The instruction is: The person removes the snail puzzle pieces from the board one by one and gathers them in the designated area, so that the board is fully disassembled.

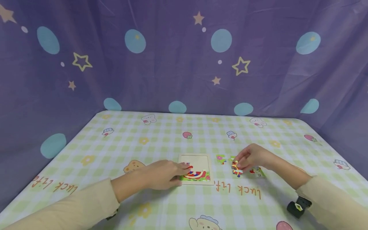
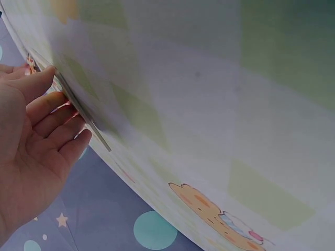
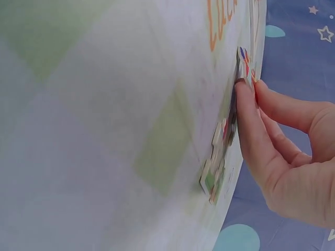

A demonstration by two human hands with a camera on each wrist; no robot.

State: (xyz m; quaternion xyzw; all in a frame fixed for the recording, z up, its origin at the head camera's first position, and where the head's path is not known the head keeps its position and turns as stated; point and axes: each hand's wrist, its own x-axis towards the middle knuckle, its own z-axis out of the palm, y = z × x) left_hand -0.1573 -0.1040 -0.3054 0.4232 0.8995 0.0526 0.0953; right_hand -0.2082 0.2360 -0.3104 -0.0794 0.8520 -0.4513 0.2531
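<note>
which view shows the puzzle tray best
The head view: the puzzle tray appears from above, with rim and partial picture. The left wrist shows mostly its edge; the right wrist, at most an unclear sliver.

Part-filled puzzle tray [image 1: 198, 160], pinched piece [image 1: 236, 171], pieces [image 1: 220, 158] alongside

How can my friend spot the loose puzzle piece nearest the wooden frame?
On the checked tablecloth, find the wooden frame the left hand touches. Right of that lies the loose puzzle piece, the only one showing a pink flower.
</note>
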